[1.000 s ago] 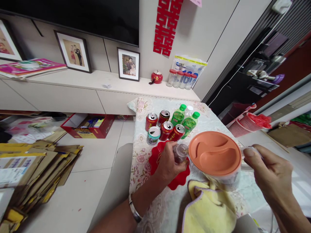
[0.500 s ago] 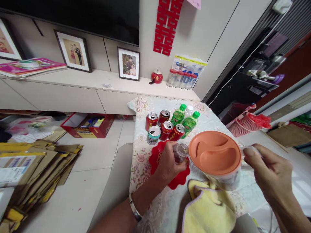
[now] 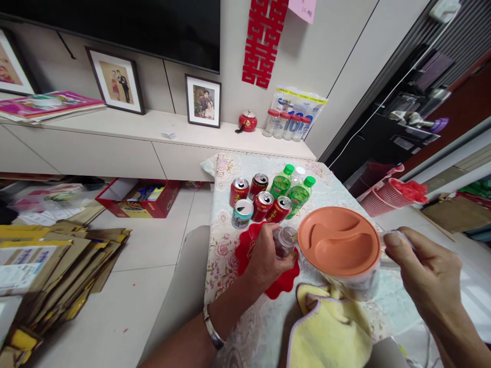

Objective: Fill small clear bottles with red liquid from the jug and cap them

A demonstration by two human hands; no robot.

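Note:
My left hand (image 3: 264, 255) is wrapped round a small clear jar (image 3: 286, 240), which is tilted above a red scalloped mat (image 3: 251, 248). In my right hand (image 3: 425, 260) is the handle of a clear pitcher (image 3: 364, 289) with an orange lid (image 3: 337, 240). The pitcher leans to the left, its spout side close to the jar's mouth; whether liquid is flowing is too small to tell. Below the pitcher lies a yellow cloth (image 3: 330, 329) with a purple edge.
Several red cans (image 3: 264, 204), a short teal-and-white can (image 3: 242, 213) and green-capped bottles (image 3: 301, 194) stand on the flowered tablecloth (image 3: 222, 255). Behind, red-lidded jars (image 3: 271, 123) line the cabinet (image 3: 180, 135). Flattened cardboard (image 3: 84, 260) and a red box (image 3: 141, 202) lie left on the floor.

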